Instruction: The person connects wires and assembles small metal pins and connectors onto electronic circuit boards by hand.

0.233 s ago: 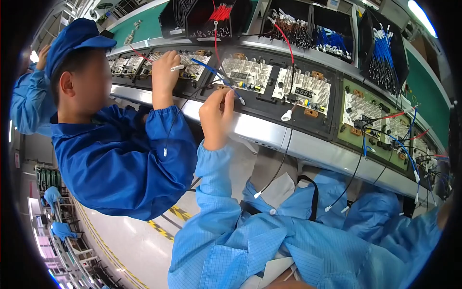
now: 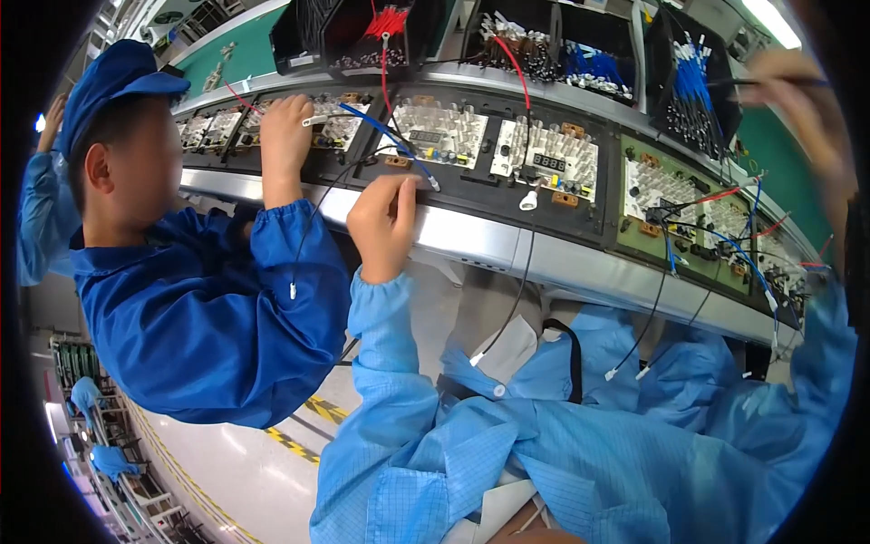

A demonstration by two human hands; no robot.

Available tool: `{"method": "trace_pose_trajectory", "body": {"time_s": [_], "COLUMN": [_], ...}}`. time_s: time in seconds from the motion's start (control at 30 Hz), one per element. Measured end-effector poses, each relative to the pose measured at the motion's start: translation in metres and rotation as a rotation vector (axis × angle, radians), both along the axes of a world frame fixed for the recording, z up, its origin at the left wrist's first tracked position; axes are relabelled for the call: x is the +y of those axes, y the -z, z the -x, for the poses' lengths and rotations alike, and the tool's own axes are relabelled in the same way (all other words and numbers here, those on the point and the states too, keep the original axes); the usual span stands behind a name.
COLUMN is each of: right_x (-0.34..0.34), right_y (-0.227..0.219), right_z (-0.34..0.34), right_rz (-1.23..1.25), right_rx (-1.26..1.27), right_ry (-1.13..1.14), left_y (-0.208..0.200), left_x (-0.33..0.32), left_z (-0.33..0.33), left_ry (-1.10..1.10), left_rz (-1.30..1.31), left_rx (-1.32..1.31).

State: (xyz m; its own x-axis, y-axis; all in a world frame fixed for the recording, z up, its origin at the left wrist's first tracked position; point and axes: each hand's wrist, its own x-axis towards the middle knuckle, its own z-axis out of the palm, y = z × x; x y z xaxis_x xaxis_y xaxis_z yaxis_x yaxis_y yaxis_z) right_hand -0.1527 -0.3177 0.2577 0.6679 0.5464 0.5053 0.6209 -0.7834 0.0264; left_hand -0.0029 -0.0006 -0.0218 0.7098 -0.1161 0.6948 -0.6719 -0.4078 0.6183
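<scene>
My left hand [image 2: 384, 222] is closed, thumb against curled fingers, over the bench's metal front edge. Whether anything sits in its pinch I cannot make out. Just beside its fingertips ends a blue wire [image 2: 390, 136] that crosses a white circuit board [image 2: 435, 122] with a small display. My right hand [image 2: 802, 104], smeared by motion, is raised at the far right, next to a black bin of blue wires [image 2: 691, 82]. Its fingers are too blurred to read. A second white board [image 2: 548, 159], with red and black wires and a white terminal [image 2: 528, 200], lies between my hands.
At my left a co-worker in dark blue [image 2: 208, 317] reaches a hand [image 2: 286, 136] over the boards. A green-based board [image 2: 680, 213] with loose wires lies right. Black bins of red wires [image 2: 388, 23] and brown wires [image 2: 517, 45] line the back. Dark wires [image 2: 648, 331] hang over the metal edge [image 2: 471, 240].
My right hand has come up into view beside the blue-wire bin at the right. My left hand stays closed near the bench edge. The whole view has shifted slightly.
</scene>
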Motion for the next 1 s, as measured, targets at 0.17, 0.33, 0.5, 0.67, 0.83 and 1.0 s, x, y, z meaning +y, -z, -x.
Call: {"method": "trace_pose_trajectory", "body": {"time_s": [0.17, 0.33, 0.5, 0.67, 0.83, 1.0], "right_x": [0.070, 0.052, 0.083, 0.089, 0.082, 0.069], "right_y": [0.091, 0.154, 0.115, 0.092, 0.056, 0.069], "right_z": [-0.062, -0.058, -0.116, -0.115, -0.132, -0.193], "right_rz": [-0.066, 0.024, -0.059, 0.020, 0.087, 0.431], "right_rx": [0.575, 0.679, 0.797, 0.913, 1.029, 1.144], "right_ry": [-0.060, -0.011, 0.193, 0.308, 0.081, -0.120], "left_y": [0.027, 0.077, 0.036, 0.058, 0.058, 0.053], "left_x": [0.057, 0.038, 0.070, 0.063, 0.064, 0.060], "left_z": [0.036, 0.088, 0.007, -0.006, -0.010, -0.016], "left_ry": [0.004, -0.139, -0.085, -0.090, -0.094, -0.101], "left_rz": [-0.128, -0.122, -0.105, -0.076, -0.117, -0.090], "left_rx": [-0.354, -0.270, -0.277, -0.275, -0.300, -0.297]}}
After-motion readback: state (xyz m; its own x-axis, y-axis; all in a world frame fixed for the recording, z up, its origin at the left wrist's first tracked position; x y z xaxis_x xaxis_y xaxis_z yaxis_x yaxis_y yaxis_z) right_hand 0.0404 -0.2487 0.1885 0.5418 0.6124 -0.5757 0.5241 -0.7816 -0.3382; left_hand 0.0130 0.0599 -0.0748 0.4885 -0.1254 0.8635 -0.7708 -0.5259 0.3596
